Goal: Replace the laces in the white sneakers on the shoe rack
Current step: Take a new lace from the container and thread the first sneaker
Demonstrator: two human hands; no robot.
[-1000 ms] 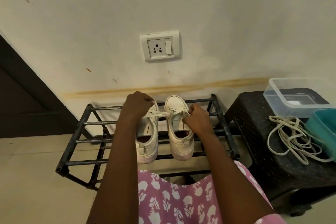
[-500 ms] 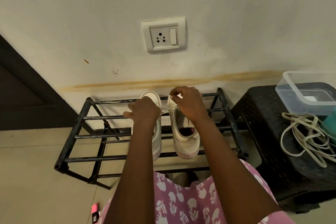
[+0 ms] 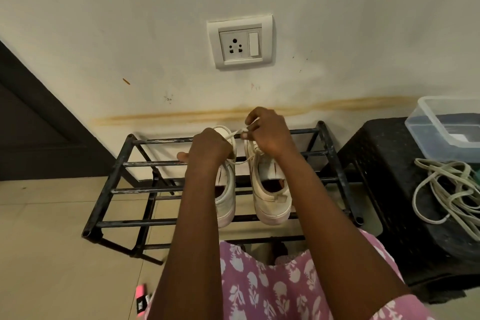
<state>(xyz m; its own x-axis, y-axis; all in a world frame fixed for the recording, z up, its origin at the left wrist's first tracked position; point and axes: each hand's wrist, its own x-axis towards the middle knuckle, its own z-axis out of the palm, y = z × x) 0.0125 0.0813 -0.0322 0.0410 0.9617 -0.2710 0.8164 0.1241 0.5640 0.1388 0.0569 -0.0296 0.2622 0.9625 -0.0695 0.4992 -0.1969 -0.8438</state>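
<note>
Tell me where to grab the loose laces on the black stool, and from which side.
Pinch the loose laces mid-pile, where the strands cross thickest, coming straight down from above. They lie flat on the black stool, the clear container close behind, so a sideways grab would likely catch only single loops.

Wall socket (image 3: 240, 41), black plastic stool (image 3: 376, 163) bearing clear container (image 3: 422, 126), pink object (image 3: 140, 291) on floor
</note>
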